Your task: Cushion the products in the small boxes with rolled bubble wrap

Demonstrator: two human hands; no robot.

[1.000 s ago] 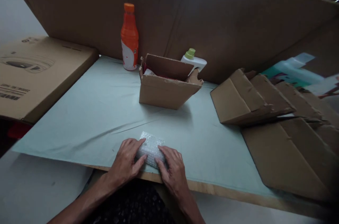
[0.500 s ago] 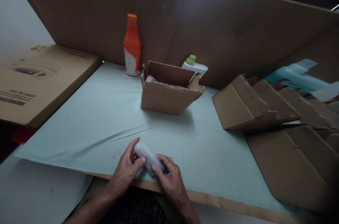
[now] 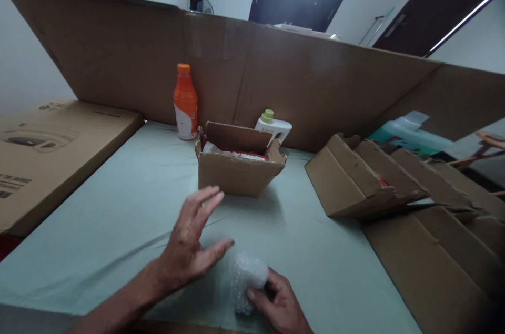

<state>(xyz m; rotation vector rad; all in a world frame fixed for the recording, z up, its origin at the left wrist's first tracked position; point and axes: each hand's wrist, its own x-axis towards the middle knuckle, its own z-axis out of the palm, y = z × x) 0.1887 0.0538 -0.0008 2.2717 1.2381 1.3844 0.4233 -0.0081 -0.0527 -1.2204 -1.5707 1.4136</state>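
While right hand [image 3: 282, 305] grips bundle [image 3: 246, 279] | left hand [image 3: 191, 239] lifted off

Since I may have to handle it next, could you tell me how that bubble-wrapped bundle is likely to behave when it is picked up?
The bubble-wrapped bundle probably gives softly under the fingers, since its wrap looks puffy and creased. It seems light: the right hand grips it alone, while the left hand hovers open beside it. Its rounded shape might roll a little on the green cloth.
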